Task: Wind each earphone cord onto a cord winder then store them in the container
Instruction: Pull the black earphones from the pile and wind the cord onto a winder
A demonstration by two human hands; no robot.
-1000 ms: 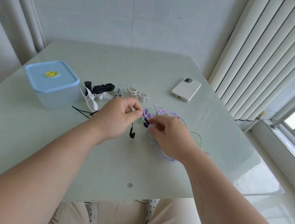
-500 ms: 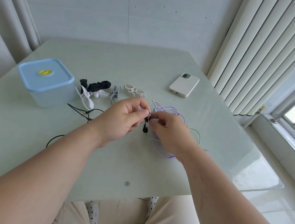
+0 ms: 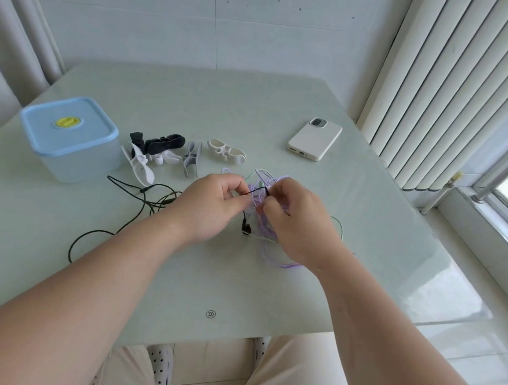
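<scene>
My forearms are bare all the way down to my left grip (image 3: pixel 212 206) and right grip (image 3: pixel 297 223). At six o'clock, below the near edge of the desk (image 3: pixel 234 286), I wear pale beige trousers (image 3: pixel 297 380). Between my knees show white clog-style shoes punched with small dark round holes: the left shoe (image 3: pixel 160 369) toward seven o'clock, the right shoe (image 3: pixel 261 346) at six.

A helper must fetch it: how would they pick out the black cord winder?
Find the blue-lidded container on the left of the table. Just right of it lies a row of cord winders. The black cord winder is the only dark one; its neighbours are white or grey.
</scene>
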